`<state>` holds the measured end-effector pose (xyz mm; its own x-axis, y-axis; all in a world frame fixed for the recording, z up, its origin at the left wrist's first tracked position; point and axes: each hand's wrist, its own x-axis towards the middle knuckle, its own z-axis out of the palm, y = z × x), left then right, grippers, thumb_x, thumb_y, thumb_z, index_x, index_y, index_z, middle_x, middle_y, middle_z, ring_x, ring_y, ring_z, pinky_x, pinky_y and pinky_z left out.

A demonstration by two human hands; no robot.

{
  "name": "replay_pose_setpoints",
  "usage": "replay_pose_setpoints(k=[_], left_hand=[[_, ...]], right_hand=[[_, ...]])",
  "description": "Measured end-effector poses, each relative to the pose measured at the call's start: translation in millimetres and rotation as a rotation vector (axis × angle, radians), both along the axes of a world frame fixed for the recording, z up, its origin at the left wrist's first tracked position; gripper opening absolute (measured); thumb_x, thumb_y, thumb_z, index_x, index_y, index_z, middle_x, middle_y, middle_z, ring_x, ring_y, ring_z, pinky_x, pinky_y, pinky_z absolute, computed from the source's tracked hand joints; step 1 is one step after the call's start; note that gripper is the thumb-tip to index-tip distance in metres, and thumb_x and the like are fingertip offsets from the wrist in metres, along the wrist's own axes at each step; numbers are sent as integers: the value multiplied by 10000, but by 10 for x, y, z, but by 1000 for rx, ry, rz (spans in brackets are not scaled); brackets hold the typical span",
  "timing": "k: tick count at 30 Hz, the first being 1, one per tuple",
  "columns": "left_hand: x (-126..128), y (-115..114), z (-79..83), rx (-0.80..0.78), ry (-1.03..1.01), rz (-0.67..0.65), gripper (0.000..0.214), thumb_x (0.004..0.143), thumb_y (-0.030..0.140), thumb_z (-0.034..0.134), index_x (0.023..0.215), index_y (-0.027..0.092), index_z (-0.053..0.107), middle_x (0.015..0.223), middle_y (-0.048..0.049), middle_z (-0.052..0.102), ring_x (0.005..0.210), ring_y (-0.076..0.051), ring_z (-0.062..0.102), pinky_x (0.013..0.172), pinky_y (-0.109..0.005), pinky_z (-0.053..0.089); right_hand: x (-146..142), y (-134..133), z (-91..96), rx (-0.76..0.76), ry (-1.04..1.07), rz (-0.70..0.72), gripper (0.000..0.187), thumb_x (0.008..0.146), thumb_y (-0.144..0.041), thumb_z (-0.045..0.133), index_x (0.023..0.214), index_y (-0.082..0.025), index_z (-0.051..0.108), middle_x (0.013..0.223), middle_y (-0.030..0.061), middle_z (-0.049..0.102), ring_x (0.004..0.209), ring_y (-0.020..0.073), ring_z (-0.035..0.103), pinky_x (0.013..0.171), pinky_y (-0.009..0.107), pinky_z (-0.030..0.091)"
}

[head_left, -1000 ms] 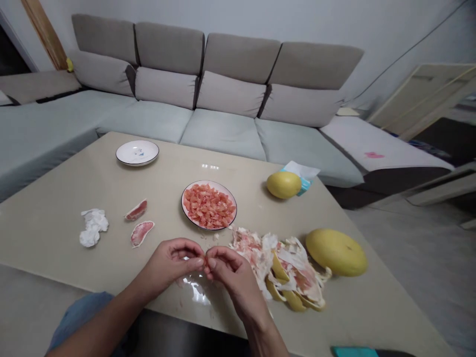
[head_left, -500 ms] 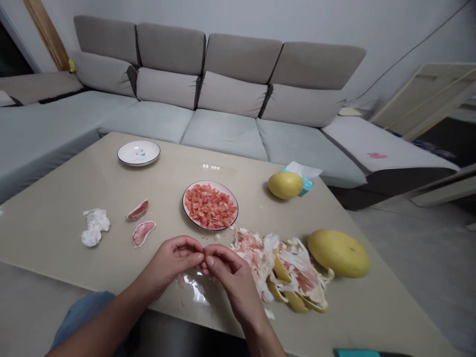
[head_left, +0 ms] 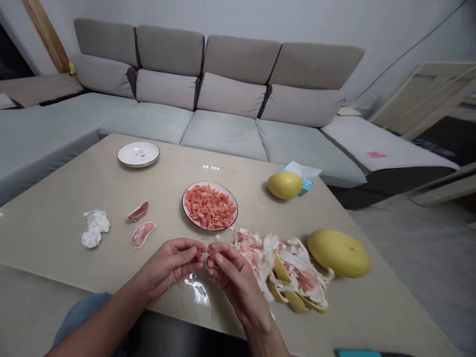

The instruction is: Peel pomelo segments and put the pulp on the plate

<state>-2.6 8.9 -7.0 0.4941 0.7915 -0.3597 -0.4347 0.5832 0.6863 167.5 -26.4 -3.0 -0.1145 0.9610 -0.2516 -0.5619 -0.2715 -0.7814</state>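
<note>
Fingers [head_left: 190, 253] of left hand [head_left: 168, 263] and right hand [head_left: 235, 272] each pinch red pulp [head_left: 200, 252] near tabletop's [head_left: 92, 267] near edge, plate [head_left: 227, 192] just beyond, presumably for easy reach.

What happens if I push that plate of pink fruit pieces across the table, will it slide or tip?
The plate will probably slide readily, since the table looks smooth and glossy. Tipping seems unlikely, as it sits flat and low. The loose pink pieces, piled close to the rim, could spill if you jerk it.
</note>
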Motion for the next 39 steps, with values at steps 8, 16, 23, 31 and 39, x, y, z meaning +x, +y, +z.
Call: replay_pose_setpoints(k=[8,16,23,31,39], left_hand=[[-6,9,-16,31,-19,29,179,751,196,792,914,152,733,855,-28,707,763,-94,669,774,-208,545],[-12,18,6,14,0,49,179,741,186,797,903,134,741,907,-49,730,790,-86,672,796,-184,531],[156,365,-5,313,358,221,269,747,292,770,958,132,718,954,-82,749,903,-184,686,912,-325,513],[310,556,-36,505,569,279,385,732,349,741,1069,168,693,1255,-118,641,1023,-220,642,890,-324,498],[254,31,32,335,370,-46,312,756,358,741,976,148,671,928,-83,710,871,-193,654,757,-270,511]], right_hand=[[-28,-12,-19,72,-101,31,284,760,-359,777,984,-210,685,767,-8,640,589,92,555,500,176,479],[-61,23,-35,27,-262,-47,309,759,-373,775,987,-194,665,633,-50,608,450,54,499,437,158,416],[37,135,-72,-177,163,-355,340,622,-317,863,891,-176,708,898,38,733,829,143,692,818,229,575],[68,103,-172,-25,-38,-294,373,716,-297,794,1039,-188,641,1016,71,727,950,206,709,925,336,558],[-59,-15,-368,642,-1091,-370,520,903,-111,504,1399,-253,436,1211,98,677,1084,217,661,916,383,549]])
